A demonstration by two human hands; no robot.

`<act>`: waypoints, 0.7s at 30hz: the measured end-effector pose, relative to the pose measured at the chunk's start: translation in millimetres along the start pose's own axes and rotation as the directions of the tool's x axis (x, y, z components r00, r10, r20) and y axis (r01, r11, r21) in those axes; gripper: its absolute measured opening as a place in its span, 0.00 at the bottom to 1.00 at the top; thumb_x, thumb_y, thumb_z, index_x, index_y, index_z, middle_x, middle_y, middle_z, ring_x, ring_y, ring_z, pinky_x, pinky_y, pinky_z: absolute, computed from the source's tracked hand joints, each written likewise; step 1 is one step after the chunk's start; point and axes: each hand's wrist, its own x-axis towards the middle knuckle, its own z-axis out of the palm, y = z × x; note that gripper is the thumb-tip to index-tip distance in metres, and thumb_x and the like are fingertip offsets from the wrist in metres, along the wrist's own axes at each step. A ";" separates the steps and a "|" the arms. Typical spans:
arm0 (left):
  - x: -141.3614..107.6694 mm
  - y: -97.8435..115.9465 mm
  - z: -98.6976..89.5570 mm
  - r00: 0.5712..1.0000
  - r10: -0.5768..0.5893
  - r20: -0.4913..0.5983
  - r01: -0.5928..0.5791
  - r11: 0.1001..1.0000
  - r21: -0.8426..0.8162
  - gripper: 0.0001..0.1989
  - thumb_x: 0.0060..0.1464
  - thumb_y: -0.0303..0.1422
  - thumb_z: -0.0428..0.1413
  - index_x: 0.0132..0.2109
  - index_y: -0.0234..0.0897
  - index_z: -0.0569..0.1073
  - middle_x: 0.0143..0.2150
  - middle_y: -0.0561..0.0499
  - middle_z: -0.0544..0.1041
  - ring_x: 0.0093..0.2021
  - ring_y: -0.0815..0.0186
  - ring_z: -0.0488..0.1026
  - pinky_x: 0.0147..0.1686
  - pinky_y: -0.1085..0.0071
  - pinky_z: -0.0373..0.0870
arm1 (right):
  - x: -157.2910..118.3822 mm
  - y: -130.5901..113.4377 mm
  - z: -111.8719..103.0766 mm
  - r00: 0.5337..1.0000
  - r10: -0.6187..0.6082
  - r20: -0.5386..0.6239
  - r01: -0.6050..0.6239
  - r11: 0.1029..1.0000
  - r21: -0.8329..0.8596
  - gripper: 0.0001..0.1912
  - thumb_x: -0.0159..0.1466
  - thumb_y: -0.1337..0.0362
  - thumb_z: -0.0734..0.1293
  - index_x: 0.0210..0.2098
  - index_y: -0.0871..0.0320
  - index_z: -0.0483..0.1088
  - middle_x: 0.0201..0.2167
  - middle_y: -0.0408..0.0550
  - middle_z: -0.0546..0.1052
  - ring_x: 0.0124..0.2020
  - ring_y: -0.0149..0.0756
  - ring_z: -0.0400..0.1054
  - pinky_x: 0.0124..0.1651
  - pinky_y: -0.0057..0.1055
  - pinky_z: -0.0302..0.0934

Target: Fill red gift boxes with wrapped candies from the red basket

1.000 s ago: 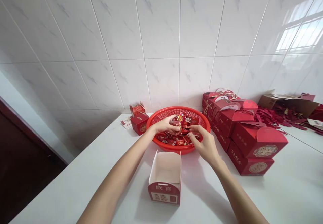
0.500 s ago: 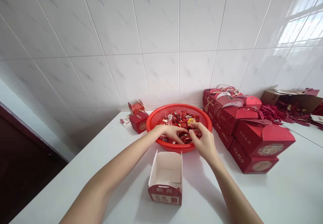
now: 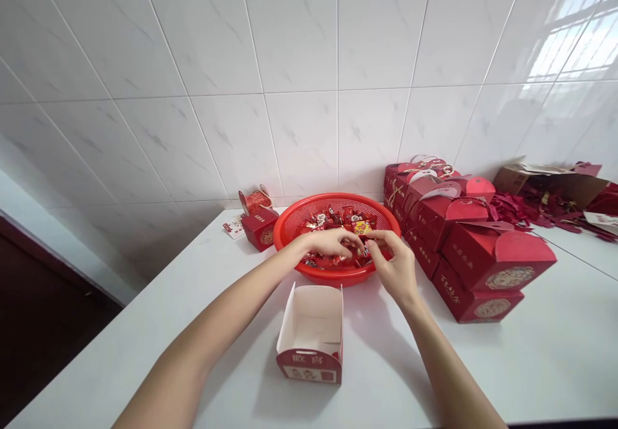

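Observation:
Both hands are over a red plastic basket [image 3: 316,207] with a perforated wall, which holds many small wrapped candies [image 3: 346,218], mostly in red wrappers. My left hand [image 3: 335,243] is curled above the candies, and whatever lies under its bent fingers is hidden. At the basket's right side, my right hand [image 3: 394,265] pinches a small wrapped candy between thumb and fingertips, close to the left fingers. Nearer to me stands a red cardboard box [image 3: 309,361] with a white inside, its top open; a little red shows in its right corner.
Red gift boxes [image 3: 497,261] stand stacked to the right. Behind them lie red ribbons [image 3: 512,211] and a brown carton [image 3: 555,181]. A small red box [image 3: 261,228] and a printed card [image 3: 234,227] lie left of the basket. A tiled wall [image 3: 299,139] borders the white table [image 3: 193,274].
My left hand has moved right across the candies and its fingers have curled in. My right thumb and fingers have closed into a pinch. The view has shifted slightly.

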 end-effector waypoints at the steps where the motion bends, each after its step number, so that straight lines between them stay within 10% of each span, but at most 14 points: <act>1: -3.3 1.7 -3.4 0.996 0.024 -0.082 -0.036 0.988 -0.150 0.21 0.43 0.25 0.57 0.47 0.37 0.77 0.37 0.52 0.78 0.29 0.69 0.72 0.28 0.75 0.69 | 0.7 2.0 -1.0 1.000 0.011 -0.017 -0.011 1.000 0.010 0.09 0.63 0.60 0.64 0.37 0.56 0.75 0.35 0.49 0.80 0.33 0.37 0.74 0.40 0.34 0.69; 7: -12.8 8.7 -12.9 0.961 -0.053 -0.272 -0.130 0.781 -0.611 0.19 0.42 0.26 0.59 0.45 0.33 0.74 0.25 0.54 0.73 0.21 0.68 0.70 0.20 0.73 0.68 | 1.7 4.2 0.1 0.999 0.044 -0.028 -0.045 0.999 -0.014 0.12 0.62 0.57 0.65 0.40 0.57 0.74 0.37 0.51 0.81 0.34 0.38 0.75 0.39 0.34 0.69; 13: -16.7 12.8 -7.5 0.984 -0.065 -0.163 -0.050 0.785 -0.618 0.24 0.47 0.24 0.61 0.54 0.34 0.74 0.26 0.54 0.75 0.20 0.69 0.70 0.18 0.75 0.65 | 0.0 -1.9 10.2 0.997 0.032 0.063 -0.024 0.992 -0.121 0.14 0.62 0.56 0.65 0.43 0.56 0.73 0.41 0.51 0.82 0.33 0.38 0.74 0.35 0.33 0.67; 21: -18.7 9.8 -6.3 0.965 0.025 -0.263 -0.171 0.817 -0.551 0.21 0.48 0.27 0.67 0.51 0.37 0.78 0.44 0.47 0.79 0.39 0.64 0.78 0.42 0.66 0.74 | 0.0 1.0 11.2 0.993 0.057 0.103 -0.037 0.982 -0.184 0.17 0.62 0.58 0.63 0.48 0.56 0.72 0.37 0.50 0.82 0.32 0.39 0.75 0.35 0.33 0.65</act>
